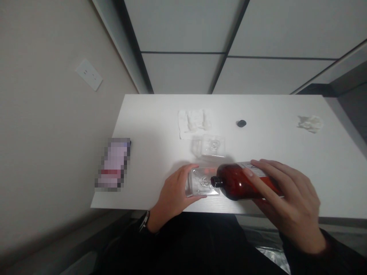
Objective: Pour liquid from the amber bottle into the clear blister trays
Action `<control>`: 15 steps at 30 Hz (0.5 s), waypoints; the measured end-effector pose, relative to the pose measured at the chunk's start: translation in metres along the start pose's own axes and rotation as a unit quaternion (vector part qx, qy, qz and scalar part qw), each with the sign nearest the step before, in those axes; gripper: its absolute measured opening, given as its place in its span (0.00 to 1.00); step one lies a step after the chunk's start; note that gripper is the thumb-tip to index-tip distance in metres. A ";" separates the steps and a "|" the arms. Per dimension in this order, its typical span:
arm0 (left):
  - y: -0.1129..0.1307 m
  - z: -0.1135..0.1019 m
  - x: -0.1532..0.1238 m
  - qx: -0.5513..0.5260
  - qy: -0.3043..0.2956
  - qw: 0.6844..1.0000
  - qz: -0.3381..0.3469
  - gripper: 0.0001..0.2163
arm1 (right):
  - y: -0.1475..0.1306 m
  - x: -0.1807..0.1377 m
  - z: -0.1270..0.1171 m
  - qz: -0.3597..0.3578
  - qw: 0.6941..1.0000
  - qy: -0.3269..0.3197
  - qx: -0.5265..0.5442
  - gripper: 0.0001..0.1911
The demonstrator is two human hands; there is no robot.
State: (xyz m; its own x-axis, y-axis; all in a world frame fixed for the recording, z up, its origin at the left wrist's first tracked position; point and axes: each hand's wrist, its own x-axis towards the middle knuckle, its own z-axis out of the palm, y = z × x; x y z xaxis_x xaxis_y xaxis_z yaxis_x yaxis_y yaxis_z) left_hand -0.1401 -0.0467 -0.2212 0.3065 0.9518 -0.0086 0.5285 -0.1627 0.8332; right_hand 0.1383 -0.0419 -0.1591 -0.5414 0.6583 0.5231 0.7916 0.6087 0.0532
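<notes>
Both hands are clamped: the left hand (174, 191) grips a small clear bottle (200, 183) near the bench (286, 152) front edge, the right hand (286, 202) tips an amber bottle (241, 183), its neck touching the clear one's mouth. Keeping the mouths aligned looks wise. Beyond, a second clear bottle (212, 145), tissue (193, 122) and dark cap (241, 123) leave open room.

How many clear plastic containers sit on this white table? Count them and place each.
2. One clear plastic container is gripped by the left hand at the amber bottle's mouth; another clear plastic container stands behind it, mid-table.
</notes>
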 end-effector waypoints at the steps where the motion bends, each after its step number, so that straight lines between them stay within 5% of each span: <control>1: 0.000 0.000 0.000 0.001 0.000 1.000 0.004 0.37 | 0.000 0.000 0.000 0.001 1.000 0.000 0.000 0.51; 15: -0.005 0.001 -0.001 0.009 0.010 1.000 0.022 0.39 | 0.001 -0.001 0.001 -0.002 1.000 0.002 -0.003 0.46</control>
State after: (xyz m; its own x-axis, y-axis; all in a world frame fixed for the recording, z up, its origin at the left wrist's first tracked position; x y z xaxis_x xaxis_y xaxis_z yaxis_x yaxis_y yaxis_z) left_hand -0.1421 -0.0467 -0.2254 0.3139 0.9487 0.0393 0.5284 -0.2089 0.8229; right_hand 0.1392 -0.0410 -0.1605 -0.5437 0.6536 0.5266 0.7907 0.6092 0.0603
